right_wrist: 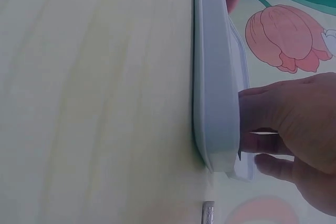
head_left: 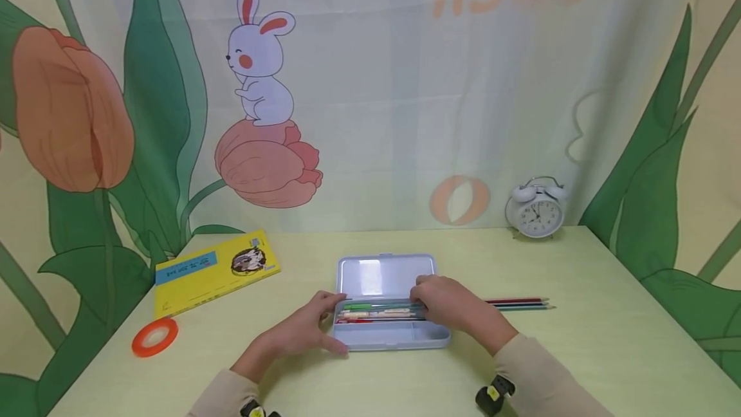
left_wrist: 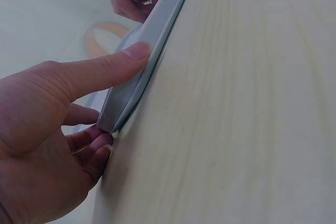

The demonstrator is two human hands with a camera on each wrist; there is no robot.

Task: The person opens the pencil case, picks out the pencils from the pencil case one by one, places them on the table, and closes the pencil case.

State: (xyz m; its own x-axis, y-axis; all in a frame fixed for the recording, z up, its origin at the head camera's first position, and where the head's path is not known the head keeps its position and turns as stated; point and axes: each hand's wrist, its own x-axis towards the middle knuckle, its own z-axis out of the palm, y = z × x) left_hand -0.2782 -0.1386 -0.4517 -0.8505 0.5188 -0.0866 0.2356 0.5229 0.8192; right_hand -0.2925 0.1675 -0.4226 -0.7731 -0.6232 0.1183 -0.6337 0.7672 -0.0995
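Observation:
A pale blue pencil case point(head_left: 376, 345) lies on the table with its lid point(head_left: 399, 277) laid back. Several pens point(head_left: 376, 315), one with a green part, lie in its rear compartment. My left hand point(head_left: 305, 328) grips the case's left end. In the left wrist view, the thumb point(left_wrist: 118, 69) presses the front wall while other fingers touch the corner. At the right end, my right hand point(head_left: 448, 301) reaches over the rim with its fingers among the pens' ends. The wall of the case point(right_wrist: 218, 93) partly hides those fingers, so any hold is unclear.
Several pencils point(head_left: 521, 305) lie to the right of the case, partly behind my right forearm. A white alarm clock point(head_left: 539, 216) stands at the back right. On the left are a yellow book point(head_left: 217, 280) and an orange tape roll point(head_left: 139, 343). A printed curtain point(head_left: 370, 114) hangs behind the table.

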